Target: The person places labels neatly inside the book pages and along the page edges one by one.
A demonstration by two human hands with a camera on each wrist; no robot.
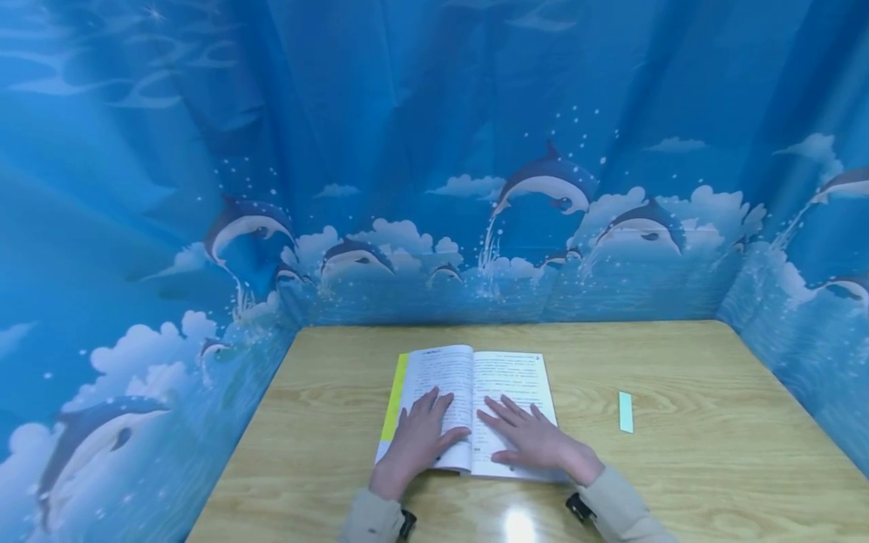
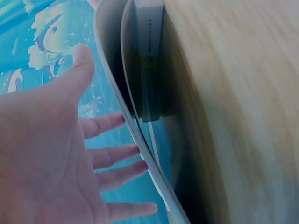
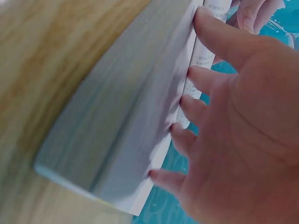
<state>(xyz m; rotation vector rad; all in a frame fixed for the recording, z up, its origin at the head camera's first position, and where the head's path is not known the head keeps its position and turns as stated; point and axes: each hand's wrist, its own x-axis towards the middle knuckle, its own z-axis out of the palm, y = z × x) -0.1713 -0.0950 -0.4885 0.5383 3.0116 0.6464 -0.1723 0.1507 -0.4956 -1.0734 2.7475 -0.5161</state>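
Observation:
An open book lies on the wooden table, its printed pages spread to both sides of the middle fold. On the left page rests my left hand, fingers spread and fairly straight; the left wrist view shows its fingertips touching the page, which bows up from the table. My right hand lies spread over the right page. In the right wrist view, the fingertips of that hand press on the page surface. A yellow-green strip shows along the book's left edge.
A pale green strip lies on the table to the right of the book. Blue curtains printed with dolphins and clouds hang behind the table and along its sides. A black wrist strap shows at the right cuff.

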